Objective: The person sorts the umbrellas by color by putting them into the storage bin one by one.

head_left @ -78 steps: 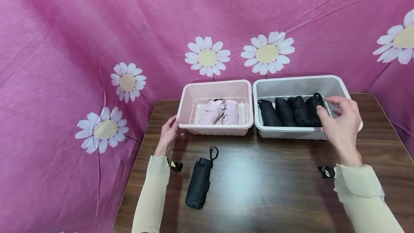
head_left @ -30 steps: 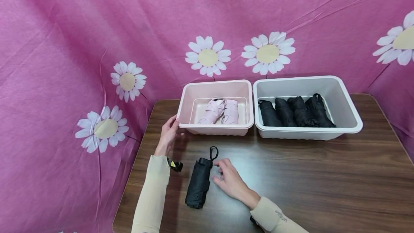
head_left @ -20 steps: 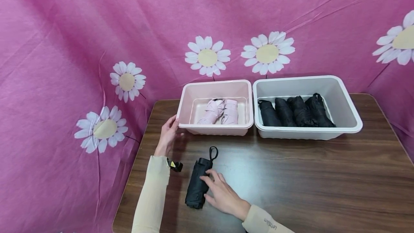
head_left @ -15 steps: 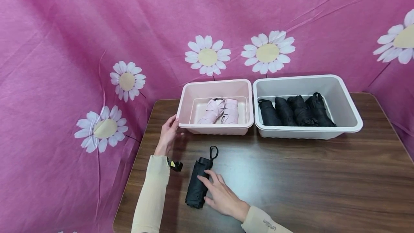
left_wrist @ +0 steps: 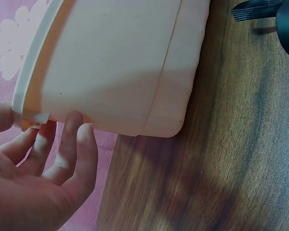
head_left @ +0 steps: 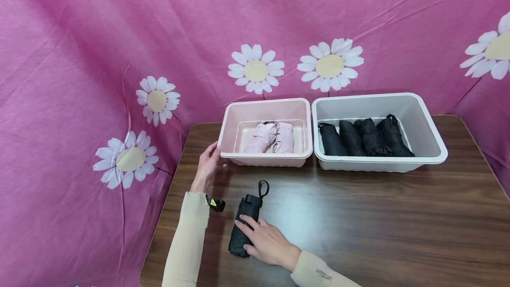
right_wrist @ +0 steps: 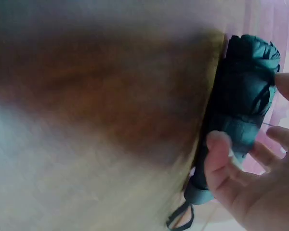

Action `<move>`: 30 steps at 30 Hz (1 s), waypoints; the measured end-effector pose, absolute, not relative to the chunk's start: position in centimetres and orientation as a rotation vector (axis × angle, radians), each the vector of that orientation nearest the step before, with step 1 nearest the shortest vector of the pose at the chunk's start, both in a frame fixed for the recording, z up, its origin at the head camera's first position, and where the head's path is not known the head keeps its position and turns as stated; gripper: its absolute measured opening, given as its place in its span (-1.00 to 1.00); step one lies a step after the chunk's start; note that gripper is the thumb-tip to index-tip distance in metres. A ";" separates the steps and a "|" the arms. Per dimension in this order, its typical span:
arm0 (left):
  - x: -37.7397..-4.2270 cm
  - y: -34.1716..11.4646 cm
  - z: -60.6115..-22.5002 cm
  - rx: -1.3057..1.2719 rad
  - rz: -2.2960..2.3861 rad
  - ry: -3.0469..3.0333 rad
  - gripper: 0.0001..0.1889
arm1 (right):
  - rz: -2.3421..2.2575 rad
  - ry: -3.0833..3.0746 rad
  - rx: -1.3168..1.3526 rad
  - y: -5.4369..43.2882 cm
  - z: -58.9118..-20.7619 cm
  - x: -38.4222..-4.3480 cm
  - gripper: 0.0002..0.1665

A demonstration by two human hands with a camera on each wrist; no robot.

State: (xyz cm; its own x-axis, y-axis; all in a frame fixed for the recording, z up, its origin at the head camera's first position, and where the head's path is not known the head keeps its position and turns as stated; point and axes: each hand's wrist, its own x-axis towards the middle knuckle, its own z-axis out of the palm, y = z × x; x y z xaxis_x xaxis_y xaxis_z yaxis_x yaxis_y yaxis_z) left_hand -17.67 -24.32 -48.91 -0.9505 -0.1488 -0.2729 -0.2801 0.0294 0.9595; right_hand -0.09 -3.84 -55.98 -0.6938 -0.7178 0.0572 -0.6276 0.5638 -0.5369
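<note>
A folded black umbrella (head_left: pixel 251 206) lies on the table, its wrist loop pointing away from me. My right hand (head_left: pixel 268 242) reaches over its near half with fingers spread and slightly bent. In the right wrist view the thumb and fingers lie on either side of the umbrella (right_wrist: pixel 245 82), which still rests on the table. At the front left corner of the pink bin (head_left: pixel 264 161), my left hand (head_left: pixel 207 163) holds the rim. The left wrist view shows thumb and fingers of the left hand (left_wrist: pixel 43 178) around that rim. Two folded pink umbrellas (head_left: pixel 284 137) lie inside the bin.
A grey-white bin (head_left: pixel 378 164) stands right beside the pink one, with several folded black umbrellas (head_left: pixel 370 138) lined up in it. Both stand at the back of the wooden table (head_left: pixel 358 216), against a pink flowered cloth (head_left: pixel 199 34).
My right hand has left the grey-white bin, swung left and down to the loose black umbrella, and moved across it. My left hand has stayed at the pink bin; the umbrella has not moved.
</note>
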 end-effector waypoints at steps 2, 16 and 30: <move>-17.7 -24.3 -48.9 -0.457 2.084 2.174 -0.55 | -0.737 2.681 -1.127 -4.0 -56.0 -0.2 -0.32; -17.7 -24.2 -48.7 -0.465 2.087 2.177 -0.55 | -0.607 2.954 -0.966 -5.2 -56.1 0.3 -0.54; -17.7 -24.4 -48.9 -0.458 2.107 2.152 -0.55 | -0.618 2.991 -0.591 -4.9 -56.2 0.6 -0.59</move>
State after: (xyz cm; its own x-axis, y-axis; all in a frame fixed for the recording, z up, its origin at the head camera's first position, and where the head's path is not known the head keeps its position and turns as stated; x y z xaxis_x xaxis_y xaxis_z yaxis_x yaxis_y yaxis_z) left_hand -17.66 -24.41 -48.88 -0.9504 -0.1458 -0.2748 -0.2778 0.0005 0.9606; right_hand 0.63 -4.90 -56.23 -0.9273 -0.3714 0.0461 -0.3592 0.8489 -0.3878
